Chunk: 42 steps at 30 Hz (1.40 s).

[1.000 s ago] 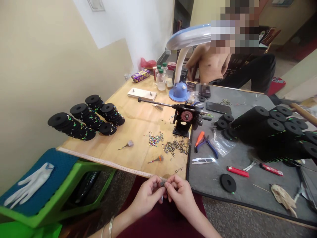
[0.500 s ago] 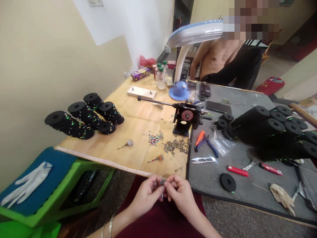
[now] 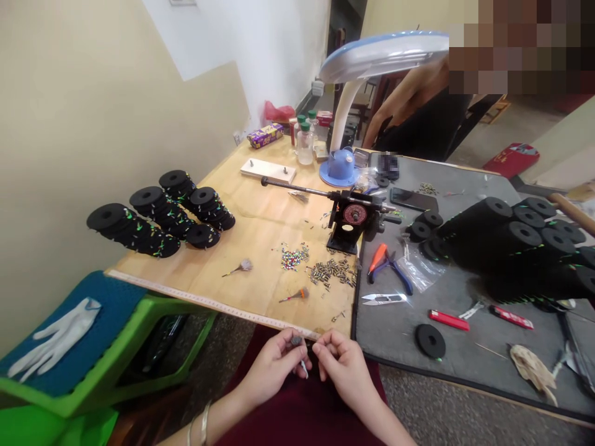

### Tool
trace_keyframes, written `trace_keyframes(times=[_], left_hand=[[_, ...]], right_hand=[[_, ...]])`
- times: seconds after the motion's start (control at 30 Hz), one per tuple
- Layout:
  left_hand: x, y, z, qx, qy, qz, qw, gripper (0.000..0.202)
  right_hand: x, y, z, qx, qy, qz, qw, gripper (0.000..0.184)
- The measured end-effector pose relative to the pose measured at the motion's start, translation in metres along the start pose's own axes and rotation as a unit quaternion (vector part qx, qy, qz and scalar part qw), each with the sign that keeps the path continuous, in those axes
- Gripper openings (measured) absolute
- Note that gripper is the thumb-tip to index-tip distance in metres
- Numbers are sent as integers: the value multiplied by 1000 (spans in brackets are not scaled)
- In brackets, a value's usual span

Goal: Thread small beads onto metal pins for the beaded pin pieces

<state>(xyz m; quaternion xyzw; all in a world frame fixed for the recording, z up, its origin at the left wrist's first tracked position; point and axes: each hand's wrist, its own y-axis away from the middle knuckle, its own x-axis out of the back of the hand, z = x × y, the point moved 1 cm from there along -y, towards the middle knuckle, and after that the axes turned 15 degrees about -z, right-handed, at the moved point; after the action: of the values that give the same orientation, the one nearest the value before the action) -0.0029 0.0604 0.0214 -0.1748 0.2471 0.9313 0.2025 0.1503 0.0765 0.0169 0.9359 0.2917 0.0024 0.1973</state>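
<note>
My left hand (image 3: 280,355) pinches a small bundle (image 3: 296,341) with a dark grey tuft at its top and a thin whitish tail below the fingers. Just right of it, a little apart, is my right hand (image 3: 341,357), thumb and fingertips pressed together. What they hold, if anything, is too small to make out. Both hands are over my lap at the table's front edge. Beyond them lie two similar tufted bundles, one with an orange band (image 3: 297,295) and one with a pale tuft (image 3: 239,267). Coloured beads (image 3: 294,256) and small metal pieces (image 3: 332,272) lie in heaps behind.
A black winding device (image 3: 348,220) stands mid-table below a blue-and-white lamp (image 3: 341,167). Black foam spools stand in stacks at left (image 3: 153,214) and right (image 3: 499,241). Pliers (image 3: 390,266), thread snips (image 3: 383,299) and a red lighter (image 3: 449,319) lie on the grey mat. A person sits beyond.
My right hand has moved slightly right, away from my left. The left keeps the tufted bundle, whose tail now shows more. The view has shifted a little, and the person beyond has leaned.
</note>
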Motion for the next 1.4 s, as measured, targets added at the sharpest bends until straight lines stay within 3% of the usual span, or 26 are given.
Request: trace_keyframes(times=[0.2,0.43,0.73,1.23,1.4], left_hand=[[3,3,-6,12,1,24,1000,36],[7,6,-13,25,6,41,999,33],[17,5,-30,16,63,21,998,30],[2,6,-6,19,-12,27,999,38],[0,5,-7,6,-33,29,999,37]], right_hand=[[-1,5,-5,-15,60,-25,998,20],[-4,6,0,-29,75,-48,996,16],[-8,2,-2,-41,52,-58,996,15],[-8,-1,1,-23,-6,-52,998,22],[-8,-1,3,-24,-24,-46,998,24]])
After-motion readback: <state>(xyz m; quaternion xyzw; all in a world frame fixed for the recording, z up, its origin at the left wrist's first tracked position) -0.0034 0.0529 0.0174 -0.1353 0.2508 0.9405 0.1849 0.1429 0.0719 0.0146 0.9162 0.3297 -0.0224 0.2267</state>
